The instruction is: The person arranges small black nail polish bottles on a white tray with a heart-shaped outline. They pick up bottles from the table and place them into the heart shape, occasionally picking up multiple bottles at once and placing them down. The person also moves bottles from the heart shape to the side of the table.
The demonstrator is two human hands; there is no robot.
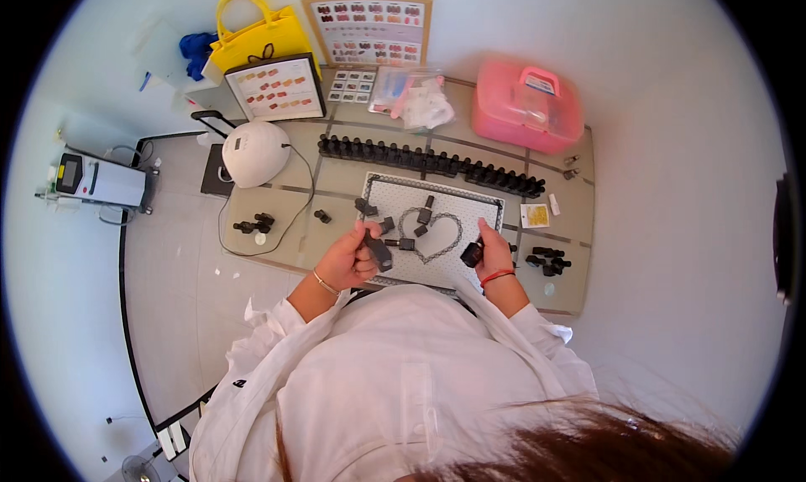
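My left hand (353, 259) grips a dark, blocky bottle (378, 250) over the left part of a white dotted mat (436, 193) with a lace-like heart printed on it. My right hand (494, 255) is closed on a black polish bottle (470, 256) at the mat's right side. Between my hands, several small black bottles (425, 212) lie or stand on the mat, one on its side near the heart's left edge. Others (365, 206) sit by the mat's upper left, close above my left hand.
A long row of black bottles (416, 155) runs behind the mat. Loose bottle groups (259, 226) (546, 262) flank it. A white lamp (257, 153), pink case (527, 112), sample boards (273, 88), yellow bag (262, 37) and bagged items (411, 97) fill the back; a wheeled machine (107, 180) is left.
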